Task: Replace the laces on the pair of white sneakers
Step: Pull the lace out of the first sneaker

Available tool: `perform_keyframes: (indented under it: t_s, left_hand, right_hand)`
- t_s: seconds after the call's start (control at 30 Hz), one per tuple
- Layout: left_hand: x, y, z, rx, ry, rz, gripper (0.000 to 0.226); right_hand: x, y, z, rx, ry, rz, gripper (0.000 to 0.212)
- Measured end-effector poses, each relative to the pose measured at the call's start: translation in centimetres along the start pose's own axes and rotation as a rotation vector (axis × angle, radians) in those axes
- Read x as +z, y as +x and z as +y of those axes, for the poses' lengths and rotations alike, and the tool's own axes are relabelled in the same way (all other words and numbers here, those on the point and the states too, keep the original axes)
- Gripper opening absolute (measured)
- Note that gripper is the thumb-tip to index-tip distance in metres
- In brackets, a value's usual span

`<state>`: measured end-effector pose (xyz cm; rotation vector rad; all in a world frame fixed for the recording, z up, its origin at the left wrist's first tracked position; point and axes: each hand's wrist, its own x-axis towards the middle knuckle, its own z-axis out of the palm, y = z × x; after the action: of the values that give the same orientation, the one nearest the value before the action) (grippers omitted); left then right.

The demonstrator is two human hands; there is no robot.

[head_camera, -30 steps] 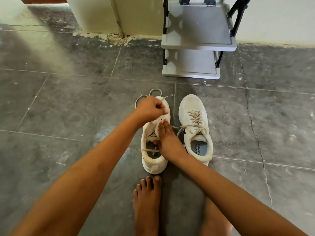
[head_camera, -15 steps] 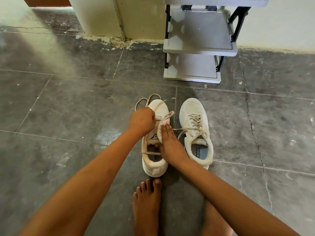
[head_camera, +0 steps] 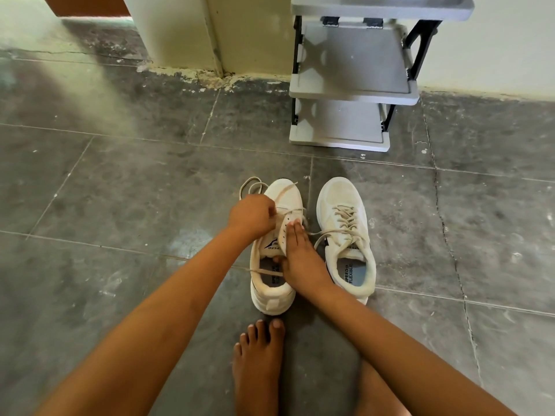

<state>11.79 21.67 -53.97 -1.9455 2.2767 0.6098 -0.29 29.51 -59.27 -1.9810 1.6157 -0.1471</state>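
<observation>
- Knuckles up, my left hand (head_camera: 253, 213) is curled tight and pinches a strand of the lace (head_camera: 255, 183) just above the eyelets of the first sneaker (head_camera: 283, 193).
- From that pinch the lace runs forward over the toe and ends in a loose loop on the floor (head_camera: 120, 175) beyond the shoe. Another stretch of it lies across the heel opening.
- My right hand (head_camera: 300, 253) holds the same shoe by its side: fingers straight and together along the outside of the eyelet flap, thumb tucked into the mouth of the shoe. The flap sits between them.
- The first sneaker stands upright on the floor, toe pointing away from me, heel close to my bare foot (head_camera: 258, 355) — the two are near but not touching.
- The second sneaker (head_camera: 342, 235) stands just beside it on my right, parallel, also toe away. It is laced through its eyelets but untied, and one loose end of its lace trails across toward my right fingers.
- Both shoes are white, with printed insoles showing in the openings.
- Farther out, a grey shelf rack (head_camera: 351, 85) with black uprights stands on the dark tiles against the pale wall (head_camera: 495, 40) — well apart from the shoes.
</observation>
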Motion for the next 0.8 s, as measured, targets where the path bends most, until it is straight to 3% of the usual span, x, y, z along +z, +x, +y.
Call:
perform_keyframes:
  t_s: [0.13,0.2,0.27,0.33,0.4,0.47,0.53,0.6,0.8]
  left_hand:
    - [0.4,-0.2,0.9,-0.01,0.047,0.083,0.019]
    - [-0.9,-0.2,0.9,0.036,-0.262,0.02,0.013]
    - [-3.1,-0.9,1.0,0.074,-0.768,-0.106,0.008]
    - [-4.4,-1.3,0.6,0.112,-1.024,-0.1,0.012]
    - [-4.3,-1.1,0.5,0.108,-0.892,0.021,0.008]
    - [-3.3,-0.5,0.2,0.125,-0.372,0.07,0.016]
    - [-1.9,-0.1,-0.2,0.114,-0.011,-0.007,0.027]
    - [-0.9,0.1,-0.4,0.08,0.051,-0.052,0.027]
    - [-0.1,0.4,0.6,0.063,0.125,0.059,0.016]
  right_hand:
    - [0.0,0.1,0.0,0.006,-0.02,-0.001,0.071]
    - [0.0,0.1,0.0,0.007,-0.032,-0.008,0.071]
    - [0.0,0.2,0.1,0.004,-0.035,-0.01,0.071]
    - [0.1,0.2,0.0,0.001,-0.032,-0.006,0.071]
    - [0.0,0.2,0.0,0.001,-0.035,-0.005,0.071]
    - [0.0,0.2,0.0,-0.002,-0.029,-0.005,0.071]
    - [0.1,0.1,0.1,-0.008,0.004,0.003,0.071]
    - [0.1,0.1,0.1,-0.011,0.054,0.012,0.072]
    - [0.2,0.0,0.1,-0.01,0.063,0.021,0.077]
